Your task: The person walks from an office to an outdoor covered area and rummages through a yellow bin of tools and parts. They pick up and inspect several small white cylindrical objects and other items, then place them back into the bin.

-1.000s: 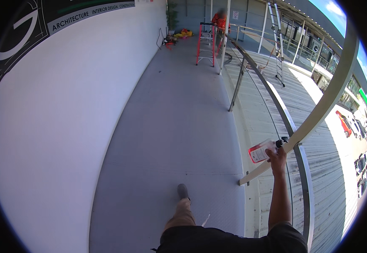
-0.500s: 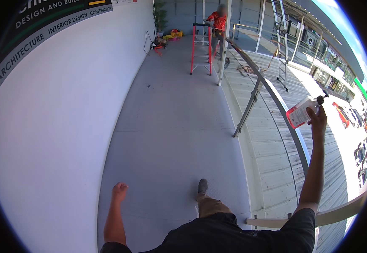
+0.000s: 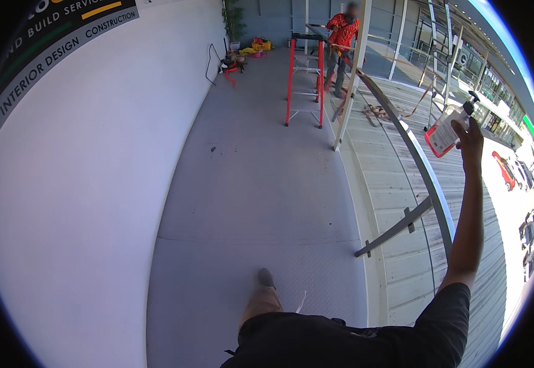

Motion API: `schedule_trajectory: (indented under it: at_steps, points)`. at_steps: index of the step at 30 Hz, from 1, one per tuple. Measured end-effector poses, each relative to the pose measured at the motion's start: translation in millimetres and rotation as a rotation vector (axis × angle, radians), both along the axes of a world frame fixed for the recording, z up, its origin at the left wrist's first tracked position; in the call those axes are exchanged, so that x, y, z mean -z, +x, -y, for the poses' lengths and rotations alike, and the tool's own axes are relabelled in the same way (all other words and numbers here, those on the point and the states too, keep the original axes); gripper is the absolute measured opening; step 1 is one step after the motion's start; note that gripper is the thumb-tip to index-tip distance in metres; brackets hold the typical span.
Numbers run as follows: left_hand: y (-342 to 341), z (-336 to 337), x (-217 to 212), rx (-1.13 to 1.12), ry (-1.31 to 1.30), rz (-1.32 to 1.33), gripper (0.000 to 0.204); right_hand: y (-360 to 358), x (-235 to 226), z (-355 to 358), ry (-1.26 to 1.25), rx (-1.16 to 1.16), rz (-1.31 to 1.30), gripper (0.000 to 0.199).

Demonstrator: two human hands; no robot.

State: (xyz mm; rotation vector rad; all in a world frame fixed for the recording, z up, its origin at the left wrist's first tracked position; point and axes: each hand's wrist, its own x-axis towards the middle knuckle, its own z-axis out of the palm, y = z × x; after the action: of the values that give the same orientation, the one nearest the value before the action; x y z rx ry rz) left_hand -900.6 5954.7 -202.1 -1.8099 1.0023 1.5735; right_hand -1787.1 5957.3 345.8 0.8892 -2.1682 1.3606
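Raised at the right, my right hand (image 3: 472,142) grips a clear pump bottle (image 3: 443,132) by its upper part. The bottle has a black pump top, a white label and some red liquid at the bottom, and it is tilted. It is held out above the curved metal handrail (image 3: 423,159). My left hand and forearm are out of view. A shoe (image 3: 266,278) of mine is on the grey walkway floor (image 3: 255,184).
A white wall (image 3: 83,202) runs along the left. Ahead stand a red stepladder (image 3: 305,80), a person in a red jacket (image 3: 343,37) beside a white post (image 3: 351,80), and a metal ladder (image 3: 442,55) beyond the rail. Tools (image 3: 232,63) and a potted plant (image 3: 234,30) are at the back.
I have moved forward along the walkway, so the stepladder and the person look closer. My left hand has left the view. The bottle remains in my right hand, slightly higher in view.
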Motion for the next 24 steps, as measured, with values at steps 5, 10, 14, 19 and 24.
schedule_trajectory:
  at_steps: [5,10,14,19,24]
  points:
    - [-67,151,20,-0.051,0.083,0.054,0.016,-83,-11,163,-0.035,-0.010,0.034,0.052]
    - [-150,408,-16,-0.244,-0.384,0.016,0.013,-165,-37,305,0.052,0.056,0.079,0.056]
    - [-278,679,-94,-0.073,-1.046,-0.238,0.018,-234,-40,397,0.044,0.016,0.109,0.057]
    - [-405,876,-148,0.035,-1.206,-0.379,0.031,-336,-10,526,-0.057,0.092,0.260,0.072]
    - [-448,885,-99,-0.252,-0.934,-0.316,0.023,-456,9,676,-0.037,0.066,0.322,0.076]
